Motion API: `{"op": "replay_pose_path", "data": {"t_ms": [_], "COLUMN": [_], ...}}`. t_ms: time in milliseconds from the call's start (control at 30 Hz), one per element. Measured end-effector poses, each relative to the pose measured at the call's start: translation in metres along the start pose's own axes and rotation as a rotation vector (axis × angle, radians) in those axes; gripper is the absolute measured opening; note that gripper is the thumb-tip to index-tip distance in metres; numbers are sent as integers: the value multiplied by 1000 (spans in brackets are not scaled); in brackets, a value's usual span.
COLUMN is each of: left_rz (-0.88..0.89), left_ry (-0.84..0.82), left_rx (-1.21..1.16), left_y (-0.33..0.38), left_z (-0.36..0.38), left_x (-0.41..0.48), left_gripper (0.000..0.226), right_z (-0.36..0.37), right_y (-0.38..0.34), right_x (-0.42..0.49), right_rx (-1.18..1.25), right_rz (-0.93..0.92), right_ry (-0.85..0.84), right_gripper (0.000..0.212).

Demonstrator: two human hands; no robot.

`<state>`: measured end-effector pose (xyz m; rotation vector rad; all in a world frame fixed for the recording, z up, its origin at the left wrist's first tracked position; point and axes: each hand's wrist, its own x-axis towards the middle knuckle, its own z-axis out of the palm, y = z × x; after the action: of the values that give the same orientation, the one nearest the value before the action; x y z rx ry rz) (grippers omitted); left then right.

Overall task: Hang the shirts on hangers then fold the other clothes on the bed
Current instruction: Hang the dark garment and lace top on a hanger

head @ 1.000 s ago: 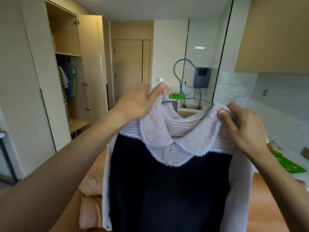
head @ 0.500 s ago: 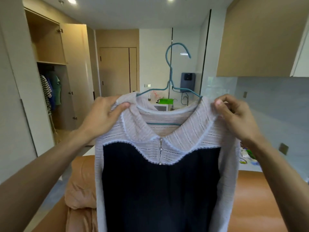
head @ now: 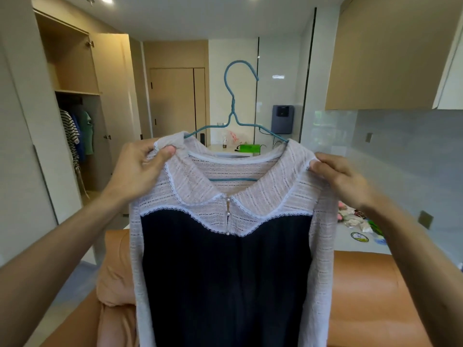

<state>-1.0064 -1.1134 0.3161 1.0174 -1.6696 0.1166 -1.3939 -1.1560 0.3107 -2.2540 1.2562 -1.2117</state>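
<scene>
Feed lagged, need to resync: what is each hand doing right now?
Left hand: closed, pinching one shoulder of the shirt, which sits on the blue hanger.
Right hand: closed, pinching the other shoulder of the shirt.

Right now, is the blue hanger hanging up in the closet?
No, the blue hanger is inside the shirt, which the left hand and right hand hold up at its shoulders.

Shirt (head: pixel 225 271): dark navy body; pale pinkish-white openwork collar, yoke and sleeves in fine horizontal stripes; white scalloped edging; pearl-white buttons (head: pixel 228 213). Hanger (head: pixel 233 106): teal blue. Far left: black-and-white striped garment (head: pixel 70 131), green garment (head: pixel 88 132). Far centre: bright green box (head: pixel 249 148). Near right: orange-tan upholstery (head: pixel 363 296).
</scene>
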Motion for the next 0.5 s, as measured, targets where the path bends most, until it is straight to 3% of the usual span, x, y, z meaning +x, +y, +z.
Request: {"op": "replay_pose_path", "data": {"t_ms": [100, 167, 200, 233, 300, 367, 500], "left_rz": [-82, -165, -210, -256, -364, -496, -667], "left_ry": [41, 91, 125, 158, 236, 277, 352], "left_rx": [28, 84, 129, 155, 202, 152, -48], "left_y": [-6, -11, -13, -11, -10, -7, 10], "left_z": [-5, -12, -17, -20, -26, -30, -43], "left_x": [-5, -9, -13, -16, -24, -32, -60], "left_gripper": [14, 23, 28, 30, 24, 22, 25], "right_z": [7, 22, 35, 48, 80, 111, 163], "right_y": [-5, -19, -28, -40, -69, -97, -149], "right_x": [4, 1, 1, 0, -3, -4, 1], "right_rx": [-418, -344, -236, -101, 225, 497, 629], "right_rz": [-15, -83, -105, -108, -59, 7, 84], "right_ry": [401, 547, 510, 410, 50, -263, -578], "right_gripper": [30, 29, 26, 20, 6, 10, 32]}}
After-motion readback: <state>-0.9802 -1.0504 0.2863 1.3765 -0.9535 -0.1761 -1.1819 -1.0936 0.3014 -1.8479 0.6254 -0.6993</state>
